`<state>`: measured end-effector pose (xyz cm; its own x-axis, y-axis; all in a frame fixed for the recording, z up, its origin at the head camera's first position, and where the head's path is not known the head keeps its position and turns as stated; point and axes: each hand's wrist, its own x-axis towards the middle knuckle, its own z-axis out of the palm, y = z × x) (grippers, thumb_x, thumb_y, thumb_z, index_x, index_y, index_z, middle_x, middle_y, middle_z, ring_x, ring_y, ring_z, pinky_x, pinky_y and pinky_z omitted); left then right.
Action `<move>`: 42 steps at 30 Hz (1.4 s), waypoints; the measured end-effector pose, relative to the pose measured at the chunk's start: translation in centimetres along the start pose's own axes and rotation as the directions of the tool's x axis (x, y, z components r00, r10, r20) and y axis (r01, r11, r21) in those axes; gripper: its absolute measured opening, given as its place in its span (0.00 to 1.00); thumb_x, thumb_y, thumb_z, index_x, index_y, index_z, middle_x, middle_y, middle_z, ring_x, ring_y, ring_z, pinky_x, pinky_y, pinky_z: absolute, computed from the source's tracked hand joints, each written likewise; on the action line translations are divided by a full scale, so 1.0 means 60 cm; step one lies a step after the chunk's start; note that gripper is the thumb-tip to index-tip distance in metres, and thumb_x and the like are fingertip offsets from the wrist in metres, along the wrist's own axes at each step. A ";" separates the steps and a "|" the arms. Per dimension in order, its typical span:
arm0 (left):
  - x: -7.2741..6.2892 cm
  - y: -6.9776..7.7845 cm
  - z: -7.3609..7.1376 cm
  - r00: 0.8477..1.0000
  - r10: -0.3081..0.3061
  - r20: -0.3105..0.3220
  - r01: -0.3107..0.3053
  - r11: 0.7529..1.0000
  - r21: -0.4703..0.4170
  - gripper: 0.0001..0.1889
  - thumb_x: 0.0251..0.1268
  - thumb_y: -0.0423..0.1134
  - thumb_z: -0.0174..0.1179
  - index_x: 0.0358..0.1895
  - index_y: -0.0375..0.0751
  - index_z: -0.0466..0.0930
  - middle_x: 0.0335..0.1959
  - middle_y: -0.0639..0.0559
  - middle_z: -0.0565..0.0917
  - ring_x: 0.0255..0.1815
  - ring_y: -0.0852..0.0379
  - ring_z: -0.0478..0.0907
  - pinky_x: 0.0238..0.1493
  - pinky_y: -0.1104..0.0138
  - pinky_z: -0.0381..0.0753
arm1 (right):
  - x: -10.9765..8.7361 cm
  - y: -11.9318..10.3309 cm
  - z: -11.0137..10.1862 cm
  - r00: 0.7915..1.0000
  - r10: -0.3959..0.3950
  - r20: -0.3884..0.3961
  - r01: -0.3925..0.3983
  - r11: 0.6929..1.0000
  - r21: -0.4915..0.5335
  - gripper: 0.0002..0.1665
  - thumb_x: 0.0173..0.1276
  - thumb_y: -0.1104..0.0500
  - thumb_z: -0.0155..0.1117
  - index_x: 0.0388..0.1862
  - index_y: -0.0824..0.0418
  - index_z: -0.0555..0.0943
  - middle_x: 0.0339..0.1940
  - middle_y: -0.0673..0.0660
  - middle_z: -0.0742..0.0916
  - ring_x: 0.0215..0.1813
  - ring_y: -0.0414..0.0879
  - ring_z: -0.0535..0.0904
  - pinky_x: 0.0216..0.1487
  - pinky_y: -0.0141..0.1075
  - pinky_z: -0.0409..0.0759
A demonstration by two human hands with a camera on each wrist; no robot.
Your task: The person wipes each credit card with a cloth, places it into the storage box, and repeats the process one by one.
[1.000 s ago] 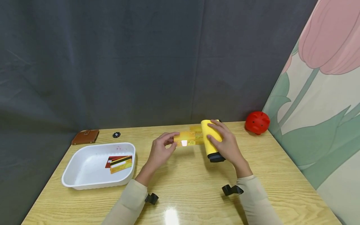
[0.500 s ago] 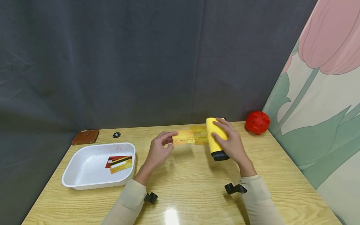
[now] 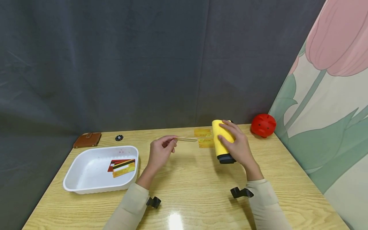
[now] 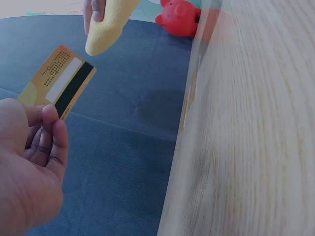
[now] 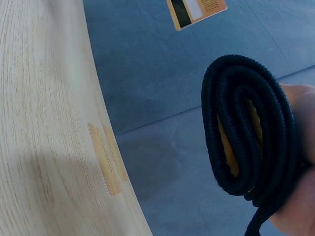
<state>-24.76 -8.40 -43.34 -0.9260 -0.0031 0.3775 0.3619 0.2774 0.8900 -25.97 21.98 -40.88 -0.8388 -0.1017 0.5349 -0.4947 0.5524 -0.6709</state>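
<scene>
In the head view my left hand pinches a gold bank card by one end, above the table. The card appears edge-on there. Its back, with a dark stripe and a white strip, shows in the left wrist view. My right hand grips a folded yellow cloth with black edging, raised off the table. Its rolled layers fill much of the right wrist view. Two more gold cards lie flat between the hands, one farther back and one nearer, both partly hidden by the cloth.
A white tray at left holds several red and gold cards. Behind it lie a brown leather wallet and a black poker chip. A red piggy bank stands at the back right. A dark curtain hangs behind the table.
The card in my left hand has tilted from face-up to edge-on, and that hand has shifted slightly left. My right hand has moved right with the cloth, showing more of the two table cards.
</scene>
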 end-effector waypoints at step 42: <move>0.004 -0.002 -0.009 1.000 -0.022 0.019 0.024 0.996 -0.092 0.17 0.69 0.33 0.68 0.59 0.48 0.86 0.45 0.41 0.89 0.41 0.46 0.90 0.42 0.71 0.88 | -0.001 0.000 0.002 1.000 0.002 0.010 -0.002 1.000 0.012 0.26 0.68 0.61 0.73 0.65 0.57 0.83 0.73 0.57 0.79 0.80 0.60 0.67 0.64 0.13 0.62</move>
<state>-24.96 -8.92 -43.20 -0.9356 0.0087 0.3528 0.3481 0.1881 0.9184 -25.93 21.90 -40.97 -0.8420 -0.1092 0.5282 -0.4958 0.5425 -0.6782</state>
